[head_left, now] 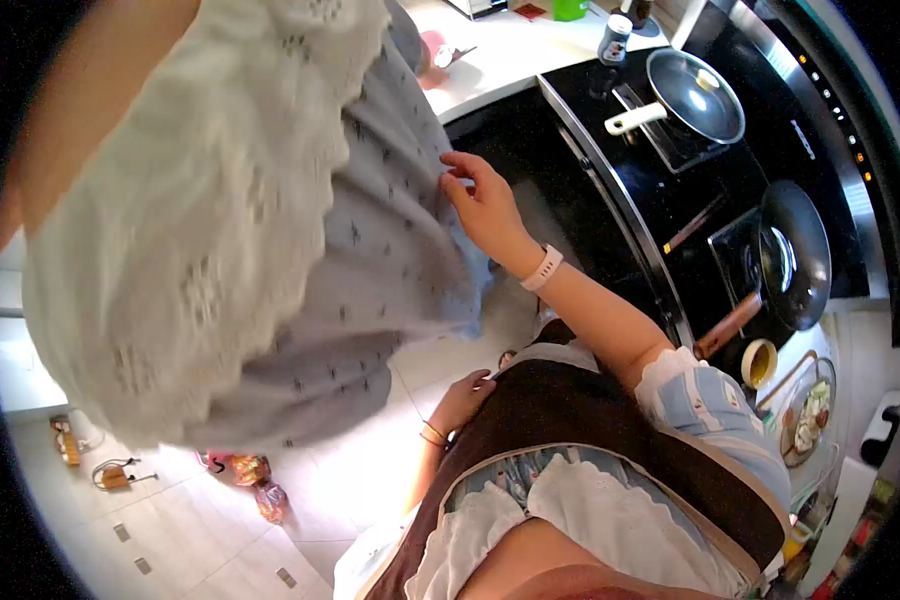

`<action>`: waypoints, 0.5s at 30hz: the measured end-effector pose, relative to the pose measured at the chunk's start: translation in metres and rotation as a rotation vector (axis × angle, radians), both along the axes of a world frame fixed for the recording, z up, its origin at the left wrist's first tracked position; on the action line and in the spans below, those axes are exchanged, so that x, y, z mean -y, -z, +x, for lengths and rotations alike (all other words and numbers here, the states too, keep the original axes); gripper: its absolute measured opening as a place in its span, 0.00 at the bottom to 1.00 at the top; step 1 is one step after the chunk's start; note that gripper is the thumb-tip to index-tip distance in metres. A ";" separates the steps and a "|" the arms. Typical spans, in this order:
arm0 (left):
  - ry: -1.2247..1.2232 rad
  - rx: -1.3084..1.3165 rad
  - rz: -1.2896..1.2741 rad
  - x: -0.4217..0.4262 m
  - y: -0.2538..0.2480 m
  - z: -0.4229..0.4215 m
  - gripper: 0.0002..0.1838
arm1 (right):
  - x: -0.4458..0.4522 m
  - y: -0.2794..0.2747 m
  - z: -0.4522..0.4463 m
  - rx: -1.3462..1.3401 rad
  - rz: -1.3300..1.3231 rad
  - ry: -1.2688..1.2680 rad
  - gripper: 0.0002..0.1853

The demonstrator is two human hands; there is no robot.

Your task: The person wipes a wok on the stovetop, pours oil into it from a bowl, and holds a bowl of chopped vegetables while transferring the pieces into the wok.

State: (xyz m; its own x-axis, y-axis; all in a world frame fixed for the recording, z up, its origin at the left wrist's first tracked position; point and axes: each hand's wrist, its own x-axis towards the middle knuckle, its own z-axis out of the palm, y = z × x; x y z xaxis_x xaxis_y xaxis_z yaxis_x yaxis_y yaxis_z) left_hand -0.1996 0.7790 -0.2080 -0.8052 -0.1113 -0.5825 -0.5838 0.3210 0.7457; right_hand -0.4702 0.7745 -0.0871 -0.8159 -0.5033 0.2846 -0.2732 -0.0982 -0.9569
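My right hand (487, 212), with a white band (542, 268) at its wrist, reaches toward a person standing close by. Its fingertips are at the edge of that person's grey patterned skirt (390, 220); thumb and forefinger are apart, and whether they touch the cloth I cannot tell. Down by the front of my dark brown apron (570, 410), my left hand (460, 402) is loosely spread, its fingertips against the apron's edge. I see nothing held in either hand. The person's white lace top (200, 240) fills much of the left side.
On the black stove (705, 200) sit a white-handled pan (695, 95) and a dark wok (795, 255). A jar (615, 40) stands behind. A yellow cup (759, 363) and a plate of food (808, 420) are at the right. Bagged items (255, 480) lie on the floor.
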 end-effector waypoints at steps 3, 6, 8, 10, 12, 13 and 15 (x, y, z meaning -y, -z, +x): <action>-0.160 -0.140 0.043 0.001 -0.016 -0.044 0.23 | 0.032 -0.005 -0.036 0.106 0.006 -0.032 0.16; -0.470 -0.233 0.468 0.008 -0.020 -0.092 0.20 | 0.059 -0.003 -0.050 -0.079 0.042 -0.145 0.11; -0.489 -0.239 0.508 0.019 -0.029 -0.132 0.20 | 0.062 -0.012 -0.046 -0.021 0.115 -0.191 0.09; -0.492 -0.233 0.480 0.032 -0.039 -0.164 0.20 | 0.061 -0.018 -0.043 -0.104 0.113 -0.254 0.08; -0.496 -0.234 0.446 0.044 -0.036 -0.196 0.20 | 0.063 -0.004 -0.044 -0.090 0.102 -0.370 0.10; -0.510 -0.230 0.435 0.050 -0.037 -0.209 0.20 | 0.065 -0.003 -0.049 -0.079 0.103 -0.394 0.10; -0.537 -0.222 0.422 0.061 -0.031 -0.231 0.20 | 0.069 0.004 -0.056 -0.123 0.237 -0.616 0.12</action>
